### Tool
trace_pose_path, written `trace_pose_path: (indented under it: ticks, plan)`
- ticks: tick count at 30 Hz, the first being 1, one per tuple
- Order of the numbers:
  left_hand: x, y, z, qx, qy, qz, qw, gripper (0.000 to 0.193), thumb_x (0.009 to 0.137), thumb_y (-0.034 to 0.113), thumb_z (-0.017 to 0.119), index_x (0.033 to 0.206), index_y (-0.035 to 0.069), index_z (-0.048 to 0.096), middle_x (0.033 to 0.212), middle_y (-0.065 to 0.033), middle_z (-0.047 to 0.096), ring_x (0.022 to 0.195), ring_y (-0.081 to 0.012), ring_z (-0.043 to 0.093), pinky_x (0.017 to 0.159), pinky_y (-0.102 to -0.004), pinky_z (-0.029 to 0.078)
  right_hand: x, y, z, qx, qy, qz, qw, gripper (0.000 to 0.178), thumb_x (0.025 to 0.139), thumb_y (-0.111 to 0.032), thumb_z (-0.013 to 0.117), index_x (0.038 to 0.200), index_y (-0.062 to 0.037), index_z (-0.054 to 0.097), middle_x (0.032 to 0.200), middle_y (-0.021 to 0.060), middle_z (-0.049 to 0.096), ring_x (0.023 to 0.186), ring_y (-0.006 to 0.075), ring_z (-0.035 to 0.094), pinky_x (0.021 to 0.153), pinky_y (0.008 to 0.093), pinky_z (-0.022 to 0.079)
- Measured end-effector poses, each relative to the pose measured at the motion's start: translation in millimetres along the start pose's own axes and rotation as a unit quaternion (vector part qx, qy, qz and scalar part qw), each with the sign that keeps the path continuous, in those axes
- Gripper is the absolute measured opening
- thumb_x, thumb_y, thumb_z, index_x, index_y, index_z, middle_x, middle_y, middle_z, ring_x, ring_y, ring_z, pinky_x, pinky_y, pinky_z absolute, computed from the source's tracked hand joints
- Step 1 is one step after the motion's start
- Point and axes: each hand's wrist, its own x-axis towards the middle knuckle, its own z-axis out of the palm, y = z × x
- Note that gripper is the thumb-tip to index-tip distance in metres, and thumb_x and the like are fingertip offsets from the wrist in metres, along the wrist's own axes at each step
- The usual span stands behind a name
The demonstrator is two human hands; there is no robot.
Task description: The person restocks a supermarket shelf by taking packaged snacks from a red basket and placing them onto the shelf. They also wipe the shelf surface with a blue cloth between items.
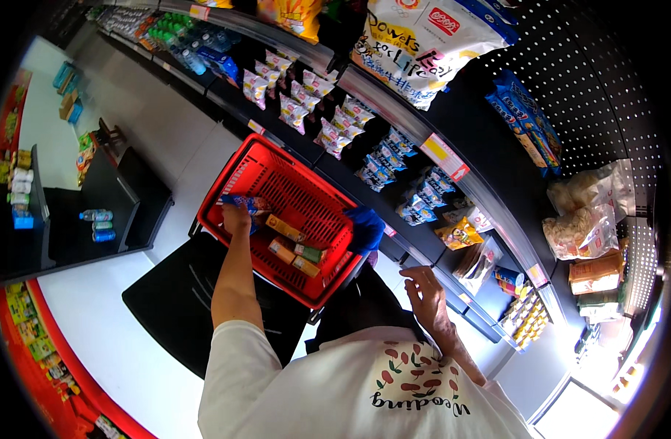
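My left hand reaches into the red shopping basket near its left wall. Its fingers are closed on a small blue snack packet; part of the packet is hidden by the hand. Deeper in the basket lie a long orange-yellow box, more small boxes and a green-and-brown packet. Something dark blue, like cloth or a bag, hangs over the basket's right rim. My right hand is raised to the right of the basket, empty, its fingers loosely bent and apart.
Black shelves with small snack bags run along the right. A large white snack bag sits on the upper shelf. Beneath the basket is a black surface. Bottles and a can stand on a black shelf unit at left.
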Motion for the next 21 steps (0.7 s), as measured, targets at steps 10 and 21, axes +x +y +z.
trace_pose_path:
  ticks: [10,21]
  plan:
    - [28,-5,39,-0.139,-0.096,-0.045,0.985,0.053,0.088,0.052,0.069,0.101,0.000,0.070,0.088,-0.0203,0.075,0.078,-0.0346,0.075,0.071,-0.0484,0.060,-5,1,7,-0.011,-0.025,0.005,1.000,0.019,0.094,-0.001,0.065,0.112,-0.0040,0.069,0.105,0.0151,0.067,0.088,0.0334,0.071,0.074,0.0396,0.058]
    - [-71,9,-103,-0.483,-0.122,0.034,0.867,0.019,0.090,0.019,0.076,0.097,0.004,0.066,0.082,-0.0059,0.070,0.063,-0.0164,0.072,0.050,-0.0258,0.056,13,2,3,0.019,-0.024,-0.037,0.999,0.020,0.094,-0.002,0.065,0.113,-0.0033,0.068,0.101,0.0171,0.067,0.084,0.0337,0.070,0.071,0.0386,0.057]
